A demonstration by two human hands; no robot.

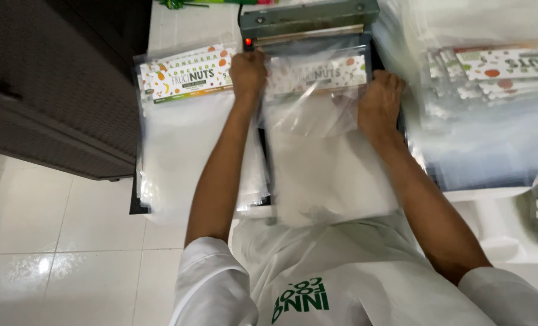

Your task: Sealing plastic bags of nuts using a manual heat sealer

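Lying with its printed top under the sealer bar (308,21), the clear pouch (317,102) is pinned flat at both upper corners by the left hand (248,73) and right hand (380,99), spread apart, between pouch stacks (187,121)

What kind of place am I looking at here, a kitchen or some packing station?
Most likely a small food-packing station: a heat sealer on a white table, both hands holding a clear bag at it, and stacks of labelled bags on either side.
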